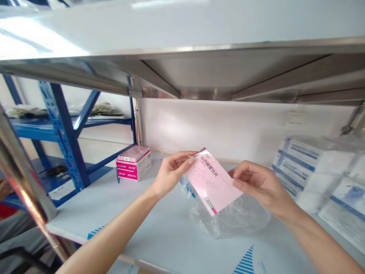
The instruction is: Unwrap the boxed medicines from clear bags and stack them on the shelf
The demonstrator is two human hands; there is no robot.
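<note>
My left hand (173, 174) pinches the upper corner of a flat pink medicine carton (212, 182) with Chinese print, and my right hand (261, 186) grips its right edge. The carton is held tilted, a little above the shelf. A crumpled clear plastic bag (229, 217) lies beneath and behind it, and I cannot tell whether the carton is inside the bag. A stack of pink-and-white medicine boxes (133, 163) stands to the left of my left hand, out of its reach by a short gap.
The white shelf board (159, 236) has a steel shelf (228, 72) low overhead and a steel upright (25, 179) at the left. White packs in printed plastic wrap (313, 175) are piled at the right. A blue rack (65, 129) stands beyond the left side, and a seated person's leg (19, 236) shows at lower left.
</note>
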